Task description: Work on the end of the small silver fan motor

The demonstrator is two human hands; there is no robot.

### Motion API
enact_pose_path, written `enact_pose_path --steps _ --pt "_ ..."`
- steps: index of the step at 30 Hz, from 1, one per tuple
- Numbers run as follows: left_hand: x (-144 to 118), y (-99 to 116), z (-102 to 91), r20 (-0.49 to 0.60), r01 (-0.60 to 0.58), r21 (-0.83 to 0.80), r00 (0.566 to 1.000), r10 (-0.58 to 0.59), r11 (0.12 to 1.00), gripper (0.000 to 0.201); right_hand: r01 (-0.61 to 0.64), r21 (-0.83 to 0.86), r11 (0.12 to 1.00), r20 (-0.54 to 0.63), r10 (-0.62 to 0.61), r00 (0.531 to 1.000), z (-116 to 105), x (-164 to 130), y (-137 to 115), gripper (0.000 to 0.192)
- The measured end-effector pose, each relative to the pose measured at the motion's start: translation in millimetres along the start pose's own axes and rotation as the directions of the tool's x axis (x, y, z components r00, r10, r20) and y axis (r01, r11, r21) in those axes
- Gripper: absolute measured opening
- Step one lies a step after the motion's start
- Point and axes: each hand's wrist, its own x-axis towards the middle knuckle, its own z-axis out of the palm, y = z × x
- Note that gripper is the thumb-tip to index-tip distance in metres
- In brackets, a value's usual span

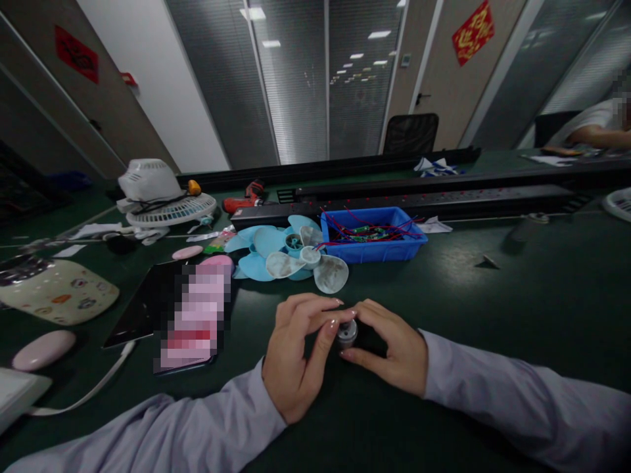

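I see both hands meet over the green table, low in the middle of my view. My left hand and right hand pinch a small grey motor between their fingertips; their fingers hide most of it. Just beyond lie fan blades and a blue bin of wires. A blurred patch covers something at my left

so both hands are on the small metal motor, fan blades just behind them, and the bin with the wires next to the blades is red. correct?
Not quite. The bin is blue; only some wires in it are red, as the head view shows. The rest stands: left hand and right hand hold the small metal motor, fan blades just behind.
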Motion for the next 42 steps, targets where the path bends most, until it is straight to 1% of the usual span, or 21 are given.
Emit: enact_pose_path --steps 3,7,10,12,15,19,21,23,25,28,32,35,37,38,39,42 --pt "2.4 0.1 0.2 0.026 0.001 0.014 1.0 -0.002 1.0 0.038 0.011 0.0 1.0 0.0 -0.011 1.0 0.3 -0.1 0.7 0.023" --pt "1.8 1.0 1.1 0.031 0.027 -0.042 0.999 -0.026 0.999 0.036 -0.003 0.002 1.0 0.01 0.003 1.0 1.2 -0.6 1.9 0.026" --pt "-0.8 1.5 0.8 0.034 0.008 -0.034 0.999 -0.007 0.999 0.037 0.005 0.033 0.999 0.002 -0.006 1.0 1.3 -0.8 2.0 0.028" --pt "-2.0 1.0 0.6 0.021 0.001 -0.021 1.0 0.0 1.0 0.037 0.006 0.039 0.999 0.005 -0.006 1.0 0.6 -0.5 1.3 0.025" --pt "-2.1 -0.2 1.0 -0.006 0.014 -0.01 1.0 -0.014 1.0 0.036 -0.014 0.001 1.0 0.017 0.014 1.0 -0.7 0.1 0.0 0.02" --pt "0.8 -0.1 2.0 -0.054 0.029 -0.035 0.998 -0.031 0.999 0.04 -0.028 0.003 1.0 0.028 0.028 0.999 -1.6 0.4 -0.7 0.023" --pt "2.4 1.4 2.0 -0.068 0.06 -0.038 0.996 -0.062 0.997 0.032 -0.022 0.015 1.0 0.03 0.022 0.999 -1.4 0.2 -0.3 0.025" --pt "3.0 3.4 1.7 -0.069 0.117 -0.04 0.99 -0.12 0.992 0.02 -0.021 0.018 1.0 0.03 0.021 0.999 -1.0 -0.1 0.0 0.027" --pt "2.6 5.5 1.9 -0.07 0.17 -0.042 0.982 -0.173 0.984 0.013 -0.026 0.019 0.999 0.027 0.025 0.999 -0.6 -0.3 0.0 0.029" --pt "2.5 8.2 4.0 -0.061 0.221 -0.082 0.972 -0.226 0.972 0.019 -0.031 0.023 0.999 0.016 0.031 0.999 -0.5 -0.2 -0.9 0.028" --pt "10.3 13.0 5.4 -0.037 0.257 -0.188 0.963 -0.269 0.948 0.025 -0.037 0.02 0.999 0.018 0.037 0.999 -1.0 0.1 -2.2 0.025" --pt "16.5 15.1 -2.9 -0.098 0.238 -0.267 0.957 -0.272 0.934 0.027 -0.046 0.022 0.999 0.03 0.045 0.999 -1.4 0.2 -2.2 0.026" --pt "13.4 12.1 -13.2 -0.169 0.227 -0.249 0.947 -0.273 0.942 0.029 -0.051 0.027 0.998 0.035 0.05 0.998 -1.6 0.1 -1.9 0.029" --pt "8.6 9.1 -18.9 -0.185 0.232 -0.211 0.944 -0.272 0.95 0.03 -0.057 0.027 0.998 0.037 0.056 0.998 -1.7 0.1 -1.9 0.031" --pt "1.8 5.1 -24.6 -0.176 0.241 -0.165 0.947 -0.269 0.957 0.031 -0.063 0.025 0.998 0.038 0.062 0.997 -1.8 0.0 -1.8 0.032" --pt "-25.0 -8.8 -38.9 -0.068 0.3 -0.019 0.951 -0.3 0.954 0.026 -0.074 0.018 0.997 0.045 0.073 0.996 -2.0 0.1 -2.3 0.032"
